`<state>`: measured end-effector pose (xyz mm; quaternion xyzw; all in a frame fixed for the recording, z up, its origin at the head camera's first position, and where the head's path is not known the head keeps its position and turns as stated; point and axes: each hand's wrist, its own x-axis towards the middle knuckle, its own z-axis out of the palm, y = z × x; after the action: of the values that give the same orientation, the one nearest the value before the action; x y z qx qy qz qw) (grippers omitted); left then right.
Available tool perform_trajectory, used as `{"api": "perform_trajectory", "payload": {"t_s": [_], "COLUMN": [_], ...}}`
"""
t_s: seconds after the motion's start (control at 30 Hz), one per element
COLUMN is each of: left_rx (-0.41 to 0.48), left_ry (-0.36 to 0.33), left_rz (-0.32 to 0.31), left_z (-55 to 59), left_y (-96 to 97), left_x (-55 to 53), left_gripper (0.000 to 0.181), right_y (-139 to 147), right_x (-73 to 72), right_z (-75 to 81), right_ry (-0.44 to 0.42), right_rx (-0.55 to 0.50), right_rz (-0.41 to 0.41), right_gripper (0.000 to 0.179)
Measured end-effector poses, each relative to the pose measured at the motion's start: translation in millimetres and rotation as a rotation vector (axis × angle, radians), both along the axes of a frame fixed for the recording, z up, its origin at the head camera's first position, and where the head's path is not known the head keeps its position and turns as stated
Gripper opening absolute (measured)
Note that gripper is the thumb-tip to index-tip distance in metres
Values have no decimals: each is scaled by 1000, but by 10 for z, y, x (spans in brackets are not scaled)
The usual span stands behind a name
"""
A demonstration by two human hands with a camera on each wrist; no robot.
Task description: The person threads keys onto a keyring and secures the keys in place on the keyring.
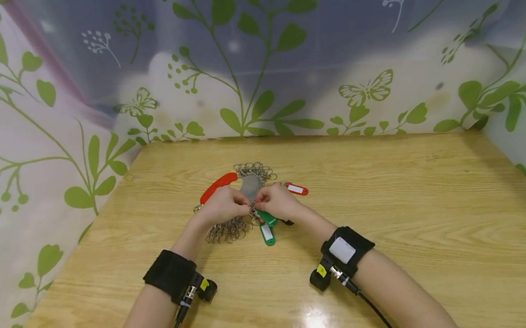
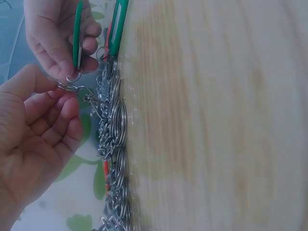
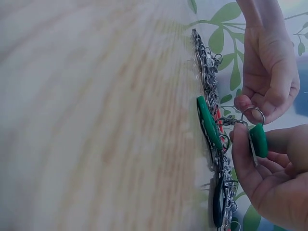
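Over the metal key rings on the table, my left hand (image 1: 223, 205) pinches a split ring (image 2: 67, 87) between thumb and index finger. A small clasp (image 2: 89, 97) hangs from that ring. Facing it, my right hand (image 1: 277, 202) holds a green key tag (image 3: 259, 140) between thumb and fingers. The tag's small wire loop meets the split ring in the left wrist view; whether it is threaded on cannot be told. Below the hands lies another green key tag (image 1: 267, 234) with a white label. A grey round piece (image 1: 250, 185) sits just beyond the fingertips.
Bunches of key rings lie near me (image 1: 227, 232) and behind the grey piece (image 1: 256, 171). A curved red strip (image 1: 217, 187) is at left, a red key tag (image 1: 297, 188) at right. A black tag (image 3: 219, 204) lies by the right hand. Patterned cloth (image 1: 256, 95) hangs behind the wooden table (image 1: 393, 214).
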<state>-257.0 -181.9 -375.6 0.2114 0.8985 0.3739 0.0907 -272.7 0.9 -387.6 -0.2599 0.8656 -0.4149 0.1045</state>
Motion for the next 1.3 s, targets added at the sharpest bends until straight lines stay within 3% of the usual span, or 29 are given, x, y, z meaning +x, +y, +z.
{"api": "perform_trajectory", "payload": {"t_s": [0.33,0.7,0.9,1.07,1.3], "left_rx": [-8,1,2,-27,-70], "left_ry": [8,20,13,69,186], "left_rz": [-9,-40,-49,-64,-133], "left_z": [2,-1,-8,-18,-12], "left_y": [11,26,30,24,4], "left_x": [-3,12,14,5,14], "left_gripper": [23,21,18,17,15], "right_y": [3,-2,2,4,14], "right_x": [38,27,6,9,7], "right_z": [-3,2,-16,-17,-14], "right_ry": [-34,-49,-43,-7,24], "right_rx": [-20,-21,-7,0,-6], "right_rz": [2,-83,-72,-50,-28], "right_gripper": [11,12,12,11,9]}}
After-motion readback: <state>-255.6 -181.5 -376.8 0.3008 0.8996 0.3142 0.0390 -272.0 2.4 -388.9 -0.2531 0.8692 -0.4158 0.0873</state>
